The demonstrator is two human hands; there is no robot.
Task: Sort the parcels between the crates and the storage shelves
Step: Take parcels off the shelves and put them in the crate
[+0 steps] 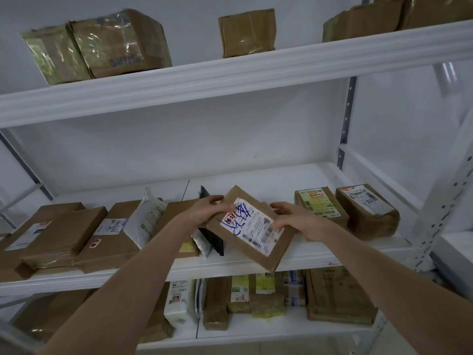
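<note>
- We hold one flat brown parcel point(252, 228) between both hands, over the front part of the middle shelf point(256, 175).
- Our left hand point(208, 211) grips the parcel's upper left edge, its fingers curled over the top.
- Our right hand point(298, 221) grips the right edge, fingertips lying on the white label with blue handwriting.
- The parcel is tilted, label towards us, and its lower corner juts past the shelf's front lip; we cannot tell whether it touches the shelf.
- Just left of the parcel, under our left hand, a black pouch point(213, 239) stands on edge, touching or nearly touching it.
- Further left, a white padded envelope point(146, 219) leans among flat brown packages.
- To the right of our right hand, two small labelled boxes point(320, 203) sit side by side.
- More parcels fill the upper shelf point(230, 73) and the lower shelf point(256, 331).
</note>
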